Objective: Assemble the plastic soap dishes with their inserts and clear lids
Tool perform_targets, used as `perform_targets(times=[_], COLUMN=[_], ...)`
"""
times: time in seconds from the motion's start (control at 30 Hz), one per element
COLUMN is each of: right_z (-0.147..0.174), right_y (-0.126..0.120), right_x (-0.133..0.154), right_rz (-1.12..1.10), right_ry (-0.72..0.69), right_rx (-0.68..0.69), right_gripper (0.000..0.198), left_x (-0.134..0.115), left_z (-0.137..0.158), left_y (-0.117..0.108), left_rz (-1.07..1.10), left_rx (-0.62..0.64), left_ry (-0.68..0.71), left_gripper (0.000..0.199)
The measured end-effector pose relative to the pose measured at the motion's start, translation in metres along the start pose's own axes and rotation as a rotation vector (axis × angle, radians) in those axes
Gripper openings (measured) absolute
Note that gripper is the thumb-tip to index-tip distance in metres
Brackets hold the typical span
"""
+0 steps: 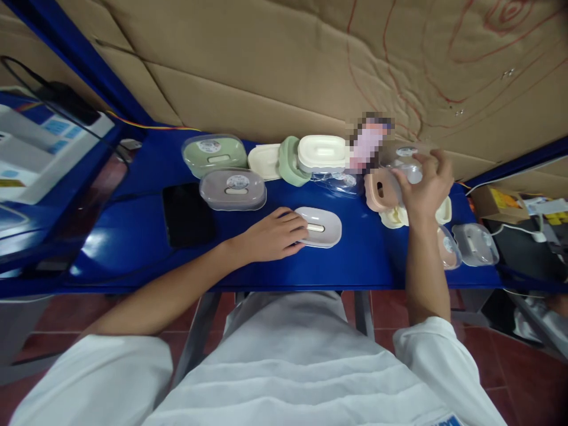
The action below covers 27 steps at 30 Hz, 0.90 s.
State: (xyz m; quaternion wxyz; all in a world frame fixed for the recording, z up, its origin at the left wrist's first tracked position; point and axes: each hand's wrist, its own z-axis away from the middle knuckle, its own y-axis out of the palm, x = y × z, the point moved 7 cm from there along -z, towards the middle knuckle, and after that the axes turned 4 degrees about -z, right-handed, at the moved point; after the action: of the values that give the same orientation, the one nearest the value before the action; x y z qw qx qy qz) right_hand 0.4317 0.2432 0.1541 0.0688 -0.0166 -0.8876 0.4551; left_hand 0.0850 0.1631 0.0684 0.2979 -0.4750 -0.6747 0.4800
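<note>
My left hand [284, 234] lies on the left end of a pale grey oval plastic box [326, 227] with a slotted top, its fingers curled over the edge. At the back right, my right hand [428, 180] holds a clear plastic cover [399, 155] bearing a round label, thumb and fingers around it. Just below that cover stands a peach oval piece [384, 190], tilted, with a dark slot. Cream pieces [393, 218] lie partly hidden behind my right wrist.
Left of centre are a covered green box [214, 155] and a covered grey box [233, 190]. A green ring [293, 161] leans beside a cream box [323, 151]. A black flat device [186, 216] lies left. Covered boxes, one clear grey [475, 244], sit right. Cardboard [248, 71] walls the back.
</note>
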Motion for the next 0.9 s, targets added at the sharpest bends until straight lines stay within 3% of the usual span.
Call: perform_targets(times=[0.17,0.3,0.4,0.63,0.8,0.9], right_z=[0.077,0.141,0.172,0.184,0.192,0.198], right_y=[-0.023,-0.021,-0.013,-0.004,-0.01,-0.013], right_x=[0.035,0.061,0.062,0.056,0.083,0.102], right_rz=[-0.178,-0.315,-0.408,-0.472,-0.526,-0.566], right_ry=[-0.057,-0.024,0.052,0.031,-0.035,-0.068], right_rx=[-0.09,0.009,0.064,0.065,0.058,0.058], right_gripper=[0.06,0.05,0.046,0.044,0.039,0.037], left_x=[0.0,0.0,-0.001,0.001,0.004,0.002], left_z=[-0.001,-0.001,-0.001,0.002,0.003,0.003], left_y=[0.0,-0.001,-0.003,-0.005,-0.013,-0.018], left_rz=[-0.009,-0.004,-0.02,0.019,0.053,0.0], left_rx=[0.006,0.016,0.035,-0.024,-0.157,-0.184], left_ry=[0.001,-0.007,-0.002,-0.007,-0.051,-0.026], left_gripper=[0.013,0.012,0.014,0.013,0.045,0.045])
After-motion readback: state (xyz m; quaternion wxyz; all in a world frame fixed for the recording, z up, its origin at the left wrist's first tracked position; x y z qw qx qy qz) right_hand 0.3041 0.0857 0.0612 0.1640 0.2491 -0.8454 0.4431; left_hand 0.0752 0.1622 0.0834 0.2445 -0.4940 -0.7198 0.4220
